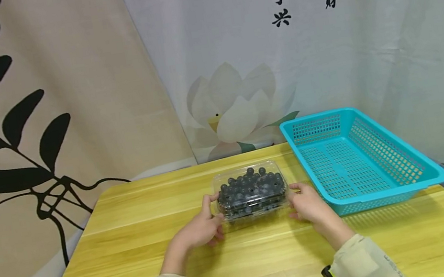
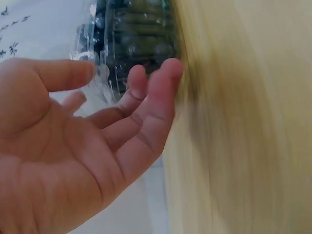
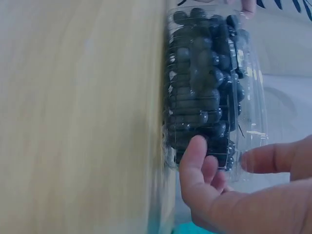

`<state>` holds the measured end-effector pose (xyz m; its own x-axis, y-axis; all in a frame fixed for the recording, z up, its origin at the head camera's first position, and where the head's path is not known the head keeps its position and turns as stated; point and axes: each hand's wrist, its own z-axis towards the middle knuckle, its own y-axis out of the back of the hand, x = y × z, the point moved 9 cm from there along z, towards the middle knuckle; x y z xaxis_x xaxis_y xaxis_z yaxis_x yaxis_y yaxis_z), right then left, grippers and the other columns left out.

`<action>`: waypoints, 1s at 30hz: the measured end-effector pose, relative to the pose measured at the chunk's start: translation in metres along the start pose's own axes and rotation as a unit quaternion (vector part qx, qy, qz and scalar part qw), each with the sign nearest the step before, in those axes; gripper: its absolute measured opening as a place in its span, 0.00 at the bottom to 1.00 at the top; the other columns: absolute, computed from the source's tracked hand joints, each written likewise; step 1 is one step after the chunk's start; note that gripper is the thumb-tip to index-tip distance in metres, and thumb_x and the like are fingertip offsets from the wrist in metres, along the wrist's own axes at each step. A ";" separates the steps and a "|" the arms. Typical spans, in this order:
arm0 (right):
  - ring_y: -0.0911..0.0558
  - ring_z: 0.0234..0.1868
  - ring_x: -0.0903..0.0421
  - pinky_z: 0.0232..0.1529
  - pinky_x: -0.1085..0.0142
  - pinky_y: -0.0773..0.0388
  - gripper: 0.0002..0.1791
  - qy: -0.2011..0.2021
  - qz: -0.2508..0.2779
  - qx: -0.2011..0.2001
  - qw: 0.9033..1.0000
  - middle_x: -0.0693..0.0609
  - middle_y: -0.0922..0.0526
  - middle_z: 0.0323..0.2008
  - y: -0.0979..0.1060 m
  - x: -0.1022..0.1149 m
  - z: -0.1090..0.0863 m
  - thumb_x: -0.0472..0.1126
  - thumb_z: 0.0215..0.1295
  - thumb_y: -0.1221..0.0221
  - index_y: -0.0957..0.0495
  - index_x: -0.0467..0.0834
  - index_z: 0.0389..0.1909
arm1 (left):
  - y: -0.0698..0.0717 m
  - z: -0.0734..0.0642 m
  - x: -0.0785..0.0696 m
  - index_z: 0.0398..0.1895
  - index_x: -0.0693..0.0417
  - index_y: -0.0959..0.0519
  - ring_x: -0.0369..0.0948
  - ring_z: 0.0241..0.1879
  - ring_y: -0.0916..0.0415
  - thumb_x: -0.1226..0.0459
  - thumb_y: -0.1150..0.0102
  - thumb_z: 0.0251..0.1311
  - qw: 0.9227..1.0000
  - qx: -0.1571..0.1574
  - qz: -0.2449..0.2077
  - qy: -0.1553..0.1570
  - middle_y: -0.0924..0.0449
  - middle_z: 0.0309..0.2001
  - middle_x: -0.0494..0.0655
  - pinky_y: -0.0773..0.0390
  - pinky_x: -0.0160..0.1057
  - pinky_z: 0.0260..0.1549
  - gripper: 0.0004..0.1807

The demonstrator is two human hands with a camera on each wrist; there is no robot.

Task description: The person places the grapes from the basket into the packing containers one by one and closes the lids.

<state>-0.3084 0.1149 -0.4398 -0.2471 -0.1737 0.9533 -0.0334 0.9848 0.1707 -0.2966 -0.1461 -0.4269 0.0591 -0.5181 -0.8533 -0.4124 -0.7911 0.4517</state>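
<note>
A clear plastic box [image 1: 253, 196] filled with dark round berries [image 1: 249, 185] is at the middle of the wooden table, its long side facing me. My left hand [image 1: 199, 229] holds the box's left end, thumb at the rim and fingers bent along the side. At the opposite end, my right hand [image 1: 308, 202] grips the box between thumb and fingers. The left wrist view shows the left thumb [image 2: 73, 74] against the clear rim. In the right wrist view, the right fingertips [image 3: 196, 146] lie over the box's end. The underside of the box is hidden.
A blue perforated plastic basket [image 1: 370, 196] stands on the table to the right, close to my right hand. Behind the wooden table [image 1: 138, 214] hangs a printed curtain [image 1: 108, 79] with leaves, a lotus and dark characters. Both wrists carry straps with small black devices.
</note>
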 end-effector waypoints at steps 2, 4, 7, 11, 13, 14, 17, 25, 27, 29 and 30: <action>0.25 0.47 0.48 0.48 0.56 0.12 0.33 -0.014 0.035 0.010 0.999 0.36 0.31 0.54 0.000 -0.003 -0.001 0.32 0.79 0.56 0.47 0.29 0.81 | 0.001 0.001 0.000 0.85 0.39 0.56 0.50 0.31 0.19 0.65 0.57 0.84 1.000 -0.010 -0.023 0.004 0.23 0.33 0.57 0.15 0.46 0.30 0.35; 0.26 0.45 0.50 0.46 0.58 0.13 0.33 -0.020 0.060 0.020 0.998 0.37 0.32 0.52 0.000 -0.005 -0.002 0.32 0.79 0.56 0.48 0.30 0.81 | 0.001 0.003 0.000 0.85 0.39 0.54 0.50 0.31 0.18 0.68 0.56 0.83 0.998 -0.019 -0.054 0.010 0.22 0.33 0.58 0.14 0.45 0.31 0.35; 0.24 0.43 0.51 0.47 0.58 0.13 0.34 -0.024 0.079 0.033 0.996 0.39 0.31 0.51 0.001 -0.007 -0.003 0.30 0.77 0.56 0.49 0.31 0.82 | 0.002 0.005 0.003 0.84 0.39 0.53 0.49 0.30 0.17 0.71 0.54 0.79 0.993 -0.034 -0.107 0.024 0.20 0.33 0.59 0.14 0.42 0.30 0.37; 0.22 0.42 0.51 0.50 0.57 0.14 0.35 -0.028 0.101 0.043 0.994 0.38 0.32 0.52 0.000 -0.011 -0.002 0.29 0.76 0.56 0.50 0.31 0.82 | 0.002 0.006 0.011 0.83 0.48 0.55 0.47 0.29 0.16 0.72 0.48 0.76 0.985 -0.056 -0.157 0.049 0.18 0.34 0.60 0.15 0.39 0.28 0.40; 0.22 0.43 0.50 0.51 0.55 0.14 0.35 -0.030 0.110 0.044 0.993 0.37 0.32 0.54 -0.002 -0.012 -0.001 0.29 0.76 0.56 0.51 0.30 0.82 | 0.004 0.006 0.016 0.81 0.56 0.54 0.46 0.29 0.15 0.71 0.44 0.74 0.981 -0.067 -0.174 0.062 0.17 0.34 0.59 0.14 0.39 0.28 0.40; 0.22 0.44 0.50 0.52 0.55 0.14 0.35 -0.029 0.113 0.045 0.992 0.36 0.32 0.55 -0.003 -0.012 0.000 0.29 0.77 0.56 0.51 0.30 0.82 | 0.005 0.006 0.018 0.80 0.59 0.53 0.46 0.29 0.14 0.71 0.43 0.73 0.979 -0.071 -0.179 0.066 0.16 0.33 0.59 0.14 0.39 0.28 0.40; 0.21 0.45 0.49 0.53 0.54 0.14 0.33 -0.026 0.109 0.041 0.993 0.36 0.31 0.56 -0.004 -0.012 0.001 0.31 0.79 0.56 0.49 0.29 0.81 | 0.008 0.006 0.022 0.76 0.64 0.47 0.45 0.28 0.13 0.69 0.40 0.71 0.976 -0.075 -0.189 0.073 0.14 0.34 0.58 0.13 0.38 0.28 0.36; 0.19 0.44 0.48 0.49 0.57 0.12 0.30 -0.026 0.089 0.034 0.995 0.32 0.29 0.59 -0.005 -0.012 0.001 0.32 0.79 0.54 0.44 0.29 0.79 | 0.012 0.010 0.028 0.54 0.69 0.23 0.43 0.29 0.13 0.71 0.43 0.69 0.973 -0.053 -0.212 0.080 0.13 0.36 0.58 0.13 0.34 0.31 0.13; 0.18 0.45 0.47 0.50 0.55 0.11 0.31 -0.028 0.088 0.038 0.995 0.31 0.29 0.60 -0.005 -0.013 0.001 0.34 0.80 0.54 0.45 0.29 0.79 | 0.014 0.011 0.029 0.51 0.69 0.21 0.43 0.29 0.13 0.72 0.43 0.69 0.971 -0.060 -0.215 0.084 0.13 0.36 0.58 0.13 0.34 0.30 0.11; 0.18 0.46 0.46 0.50 0.55 0.11 0.31 -0.030 0.088 0.041 0.995 0.30 0.28 0.60 -0.006 -0.014 0.001 0.35 0.81 0.53 0.45 0.27 0.79 | 0.015 0.012 0.030 0.50 0.69 0.19 0.43 0.28 0.13 0.71 0.42 0.69 0.970 -0.072 -0.216 0.090 0.13 0.36 0.58 0.13 0.33 0.29 0.11; 0.18 0.46 0.46 0.50 0.55 0.11 0.30 -0.031 0.089 0.042 0.995 0.30 0.28 0.59 -0.006 -0.015 0.002 0.35 0.81 0.53 0.44 0.26 0.77 | 0.016 0.012 0.031 0.50 0.69 0.18 0.42 0.27 0.14 0.71 0.42 0.69 0.969 -0.077 -0.216 0.092 0.13 0.35 0.58 0.14 0.33 0.29 0.11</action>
<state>-0.3065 0.1113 -0.4556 -0.3164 0.0023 0.9486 -0.0642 0.9977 -0.0238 -0.3124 -0.1711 -0.4492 0.3630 -0.1649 -0.9171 -0.1727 -0.9791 0.1077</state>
